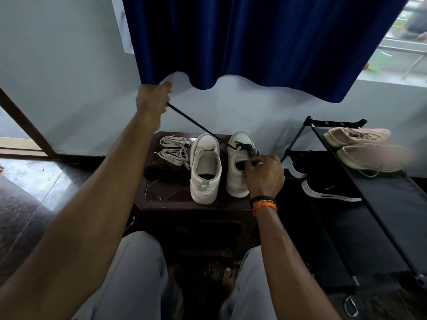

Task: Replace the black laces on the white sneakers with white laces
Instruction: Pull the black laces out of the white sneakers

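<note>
While my left hand (151, 100) grips the taut black lace (198, 125) far left, my right (263, 174) pinches the right sneaker (240, 153) on the stool; I should pull along the eyelets.

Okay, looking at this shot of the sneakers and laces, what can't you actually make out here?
Head view, the only one:
- Right sneaker: the right hand covers its collar, so how many eyelets the black lace still threads is hidden.
- Left hand: seen from behind, so its fingers round the lace do not show.
- Black pile beside the left sneaker: too dark to identify.
- White laces: tangled, count unclear.
</note>
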